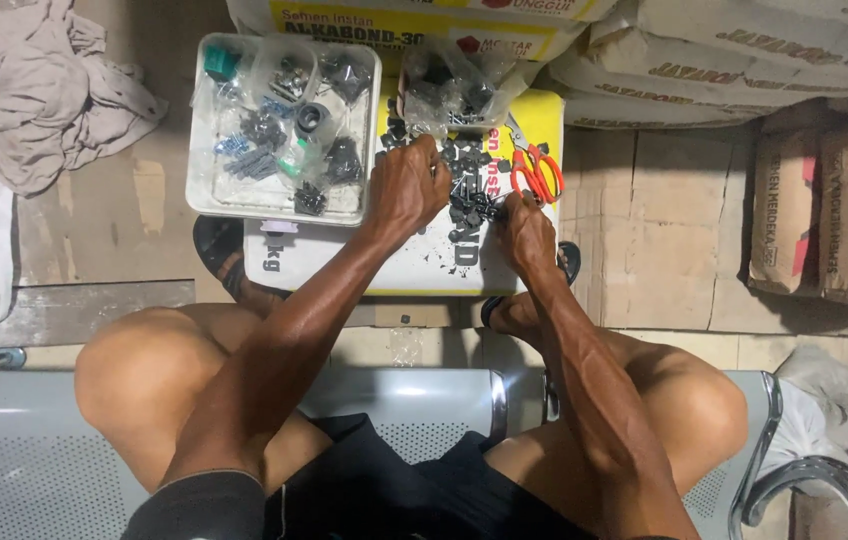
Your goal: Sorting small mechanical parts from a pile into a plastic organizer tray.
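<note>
Black little parts (pixel 466 195), a whole heap of them, sit on top of a white and yellow sack (pixel 414 262) lying flat at about 12 o'clock from the person's knees. Both hands are down in that heap. The left hand (pixel 407 188) is curled over the pile's left edge, fingers bent in and pinching or raking at pieces; can't tell exactly what it's got. The right hand (pixel 526 228) is closed narrow on something small at the pile's right edge, looks like one of the parts pinched between the fingertips.

Looks like the sorting or picking stage, pulling pieces out of the loose heap. Whatever comes next would need a fine pinch, since the bits are tiny and packed close.

Around it: a clear plastic tray (pixel 206 190) at 11 o'clock, touching the sack, full of small clear bags with dark parts and one teal bit. An open clear bag (pixel 454 90) of the same parts sits at 12, just past the heap. Orange-handled scissors (pixel 536 170) lie at 1 o'clock, near the right hand. Behind all that, stacked sacks (pixel 724 70) with a yellow label band and brownish print. Two brown sacks (pixel 824 215) lean at 3 o'clock. Crumpled grey cloth (pixel 39 90) at 10.
</note>
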